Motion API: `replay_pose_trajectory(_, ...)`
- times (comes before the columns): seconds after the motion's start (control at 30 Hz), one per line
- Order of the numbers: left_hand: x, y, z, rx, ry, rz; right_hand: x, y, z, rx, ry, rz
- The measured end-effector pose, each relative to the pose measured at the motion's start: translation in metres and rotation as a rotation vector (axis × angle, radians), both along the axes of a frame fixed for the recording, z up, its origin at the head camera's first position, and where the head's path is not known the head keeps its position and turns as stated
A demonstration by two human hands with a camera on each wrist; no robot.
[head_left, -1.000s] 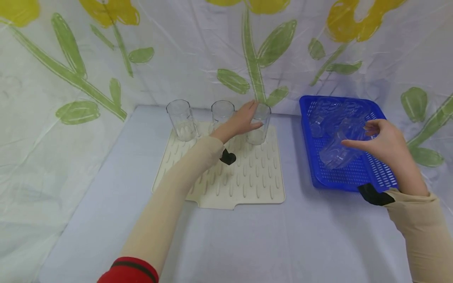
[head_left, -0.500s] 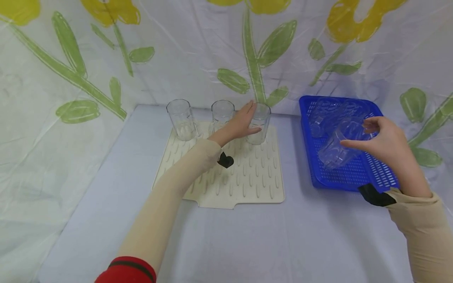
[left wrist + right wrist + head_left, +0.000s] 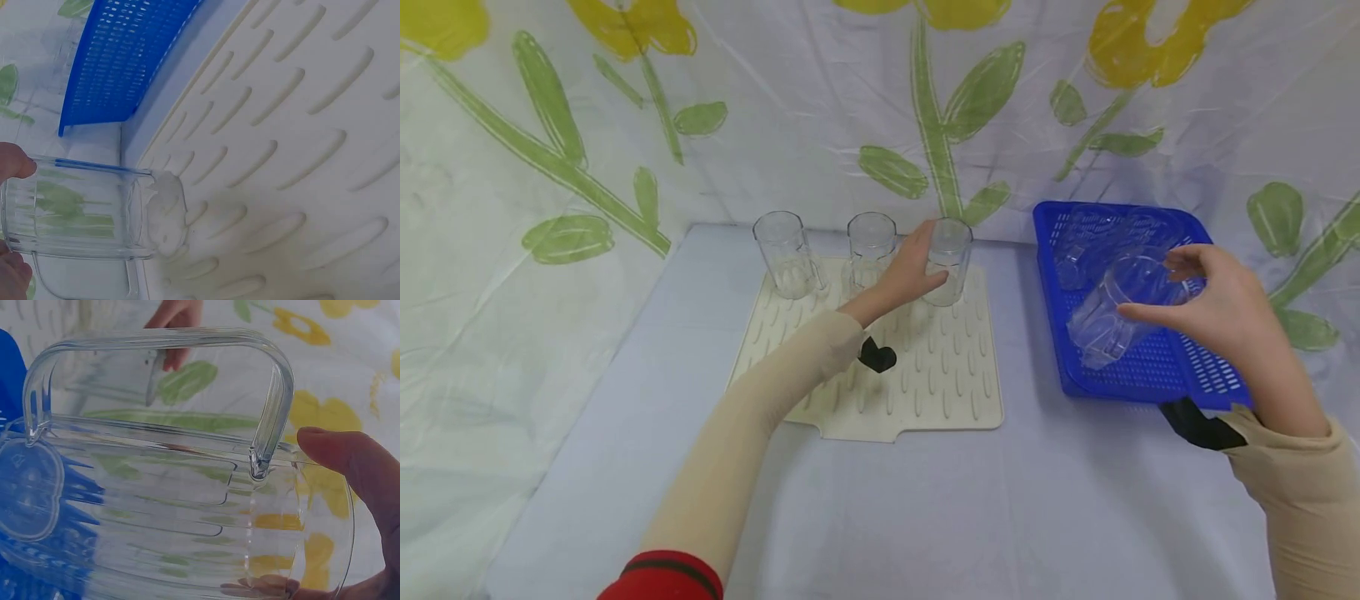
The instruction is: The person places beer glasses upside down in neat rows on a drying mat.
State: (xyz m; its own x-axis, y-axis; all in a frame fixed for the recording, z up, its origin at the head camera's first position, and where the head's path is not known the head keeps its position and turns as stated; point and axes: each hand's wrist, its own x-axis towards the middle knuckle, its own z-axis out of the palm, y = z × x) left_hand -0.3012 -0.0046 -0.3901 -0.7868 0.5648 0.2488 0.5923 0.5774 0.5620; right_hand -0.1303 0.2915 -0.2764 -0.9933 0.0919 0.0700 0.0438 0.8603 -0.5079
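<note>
Three clear glass mugs stand upright along the back of a cream ridged drying mat (image 3: 917, 392). The left hand (image 3: 907, 273) is at the rightmost mug (image 3: 953, 265), thumb and fingers on either side of its rim; the left wrist view shows its base (image 3: 165, 215) on the mat. Over the blue basket (image 3: 1063, 375), the right hand (image 3: 1228, 308) grips another glass mug (image 3: 1108, 312) near its rim. That mug is tilted, mouth toward the hand. Its handle (image 3: 169, 340) shows at the top of the right wrist view.
More clear glassware (image 3: 1075, 246) lies at the back of the basket. The other two mugs on the mat are a left mug (image 3: 786, 260) and a middle mug (image 3: 871, 237). A flower-printed sheet (image 3: 820, 108) hangs right behind the table.
The right hand's mug has risen slightly and shifted, showing more of its round mouth. The left forearm has moved slightly left and down, its hand staying at the same mug.
</note>
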Motion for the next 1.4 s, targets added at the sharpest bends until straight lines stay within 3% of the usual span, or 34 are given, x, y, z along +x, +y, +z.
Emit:
replay_pose_trajectory(0.23,0.003,-0.005,-0.002,-0.004,-0.028,-0.012,0.008,-0.009,0.004,-0.011,0.031,0.026)
replay_pose_trajectory(0.5,0.01,-0.008,-0.005,-0.068,0.023,-0.054,0.015,-0.015,0.005,-0.094,-0.028,0.088)
replay_pose_trajectory(0.93,0.017,-0.012,-0.012,-0.037,0.03,-0.082,0.016,-0.029,-0.005,-0.173,0.015,0.209)
replay_pose_trajectory(1.4,0.022,-0.022,-0.015,-0.041,0.052,-0.13,0.019,-0.04,-0.012,-0.268,-0.021,0.285)
